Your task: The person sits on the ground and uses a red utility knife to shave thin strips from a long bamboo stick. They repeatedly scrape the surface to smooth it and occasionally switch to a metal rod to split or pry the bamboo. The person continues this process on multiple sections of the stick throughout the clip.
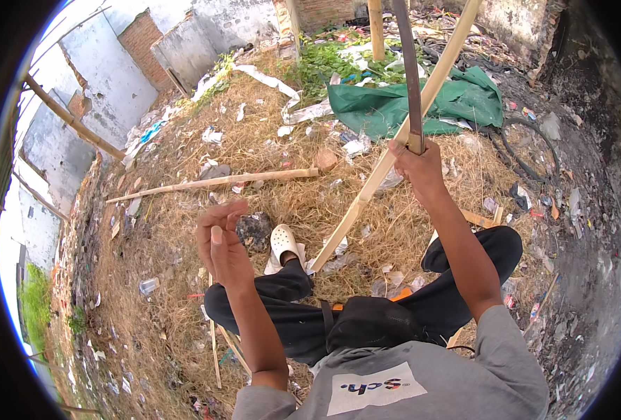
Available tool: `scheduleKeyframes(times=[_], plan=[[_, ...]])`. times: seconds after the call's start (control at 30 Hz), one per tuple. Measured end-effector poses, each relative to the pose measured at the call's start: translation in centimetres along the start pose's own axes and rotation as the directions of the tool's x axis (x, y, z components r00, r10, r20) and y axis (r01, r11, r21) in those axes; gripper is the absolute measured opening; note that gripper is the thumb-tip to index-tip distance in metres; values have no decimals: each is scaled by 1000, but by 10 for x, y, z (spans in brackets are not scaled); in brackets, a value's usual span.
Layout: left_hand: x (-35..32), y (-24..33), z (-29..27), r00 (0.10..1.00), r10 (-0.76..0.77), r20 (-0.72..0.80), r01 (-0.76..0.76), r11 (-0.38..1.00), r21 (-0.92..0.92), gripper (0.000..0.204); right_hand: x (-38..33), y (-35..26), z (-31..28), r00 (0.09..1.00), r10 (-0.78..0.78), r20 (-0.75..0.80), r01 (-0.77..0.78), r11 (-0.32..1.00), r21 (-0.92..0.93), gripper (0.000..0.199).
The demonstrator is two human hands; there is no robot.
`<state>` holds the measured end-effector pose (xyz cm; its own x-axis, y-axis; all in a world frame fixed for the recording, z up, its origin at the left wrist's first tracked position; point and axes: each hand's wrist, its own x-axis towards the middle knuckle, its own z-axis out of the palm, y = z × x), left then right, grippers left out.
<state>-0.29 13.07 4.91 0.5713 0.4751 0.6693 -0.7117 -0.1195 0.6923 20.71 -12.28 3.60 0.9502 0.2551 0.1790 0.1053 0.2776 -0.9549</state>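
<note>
My right hand is closed round the grip of a machete, its long dark blade pointing up and away from me. A long split bamboo strip slants past that hand, its lower end near the ground between my feet. The fingers lie against the strip, though I cannot tell whether they grip it too. My left hand is raised over the dry grass with its fingers loosely bent and apart, holding nothing.
A bamboo pole lies on the littered grass ahead. Beyond it are a green tarp and an upright bamboo post. A dark stone sits beside my left clog. Black hose coils at the right; another pole leans at the left.
</note>
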Motion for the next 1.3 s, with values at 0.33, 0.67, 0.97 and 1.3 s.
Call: scheduleKeyframes(times=[0.33, 0.67, 0.97, 1.3], plan=[[5, -84, 89, 450, -552, 702, 623, 757, 196, 33, -14, -18, 29, 965, -49, 259, 137, 932, -335, 24], [-35, -157, 116, 768, -541, 342, 508, 841, 188, 29, -57, -1, -6, 974, -201, -104, 204, 979, 14, 27], [70, -184, 104, 938, -337, 79, 344, 881, -325, 41, -89, 48, -55, 973, 37, -228, -37, 999, 5, 20], [95, -163, 128, 981, -152, -124, 143, 986, -80, 45, -112, 86, -66, 946, 212, -245, -209, 977, 40, 16]])
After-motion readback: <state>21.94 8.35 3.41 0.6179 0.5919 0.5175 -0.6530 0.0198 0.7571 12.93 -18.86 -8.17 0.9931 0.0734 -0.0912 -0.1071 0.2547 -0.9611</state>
